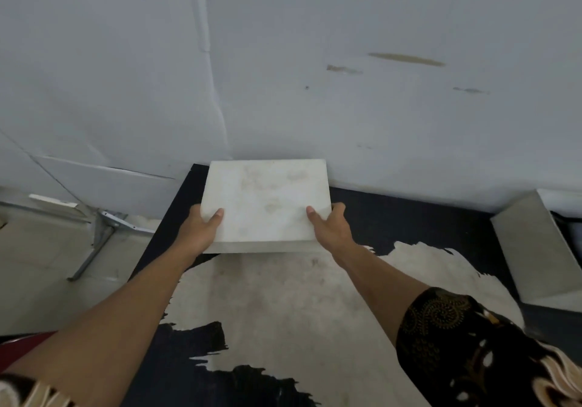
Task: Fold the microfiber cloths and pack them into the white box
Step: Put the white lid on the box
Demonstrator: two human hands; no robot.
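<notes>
Flat white rectangular box [267,201], top smudged, at far side of black table [409,217]. The left hand [201,227] and right hand [330,227] grip its near corners, thumbs on top.

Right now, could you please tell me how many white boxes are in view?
2. One white box is at the table's far edge by the wall, held by the left hand and right hand. A second box, perhaps a lid, lies at the table's right edge.
</notes>
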